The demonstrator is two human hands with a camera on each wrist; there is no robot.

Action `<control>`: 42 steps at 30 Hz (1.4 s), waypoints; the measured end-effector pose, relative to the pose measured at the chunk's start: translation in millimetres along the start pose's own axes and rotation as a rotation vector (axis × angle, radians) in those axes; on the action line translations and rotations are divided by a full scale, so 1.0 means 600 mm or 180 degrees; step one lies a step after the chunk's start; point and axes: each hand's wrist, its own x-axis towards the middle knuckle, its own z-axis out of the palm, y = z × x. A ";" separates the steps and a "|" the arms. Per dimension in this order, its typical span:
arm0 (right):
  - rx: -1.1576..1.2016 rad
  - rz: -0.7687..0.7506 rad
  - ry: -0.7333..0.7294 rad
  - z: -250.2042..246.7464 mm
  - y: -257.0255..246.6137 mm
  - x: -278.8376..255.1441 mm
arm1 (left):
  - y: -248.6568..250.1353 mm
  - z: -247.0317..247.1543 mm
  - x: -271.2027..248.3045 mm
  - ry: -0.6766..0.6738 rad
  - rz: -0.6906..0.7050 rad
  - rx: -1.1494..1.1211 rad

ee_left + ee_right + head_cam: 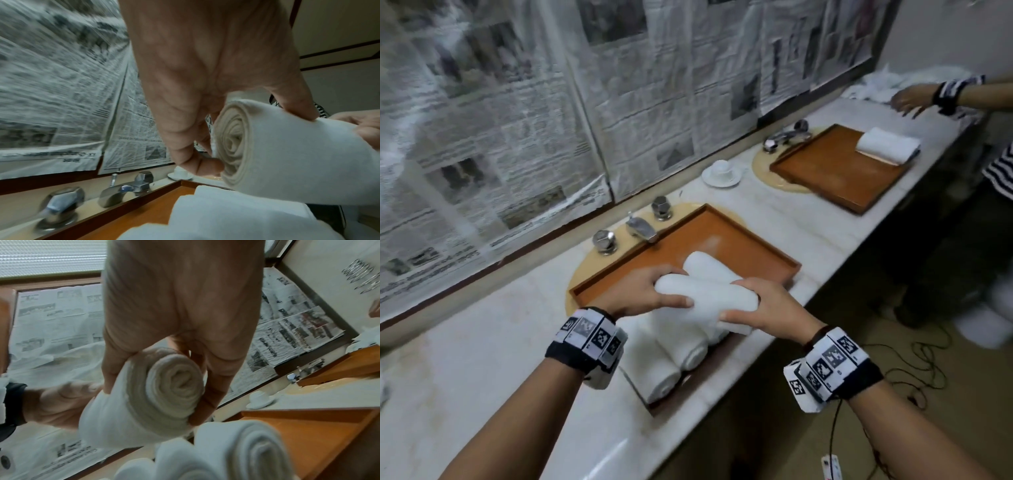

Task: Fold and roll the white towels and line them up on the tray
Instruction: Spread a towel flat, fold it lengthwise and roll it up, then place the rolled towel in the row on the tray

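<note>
1. Your left hand curls around the left end of a rolled white towel, thumb on the near side and fingers over the top; in the left wrist view the spiral end of the roll sits against your fingers.
2. Your right hand grasps the other end of the same roll, fingers and thumb wrapped around it.
3. The roll is held at the centre of the head view, lifted above the wooden tray, which lies across a sink on the marble counter.
4. Below your hands, rolled towels lie side by side at the near end of the tray; another roll lies just beyond the one you hold.
5. A chrome tap stands just behind the tray.
6. At upper right, a second tray carries one folded towel, and another person's hand reaches above the counter.
</note>
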 end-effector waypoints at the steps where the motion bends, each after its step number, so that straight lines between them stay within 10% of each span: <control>1: -0.0012 0.0027 0.0046 -0.015 0.011 0.007 | 0.012 0.003 0.025 -0.0034 0.0006 0.0013; 19: -0.0020 0.0983 0.0585 -0.051 0.158 0.158 | 0.032 0.011 0.403 -0.0854 -0.0180 0.0231; 42: 0.0105 0.1290 0.0155 -0.056 0.170 0.157 | 0.027 0.059 0.424 -0.1266 -0.0585 0.0558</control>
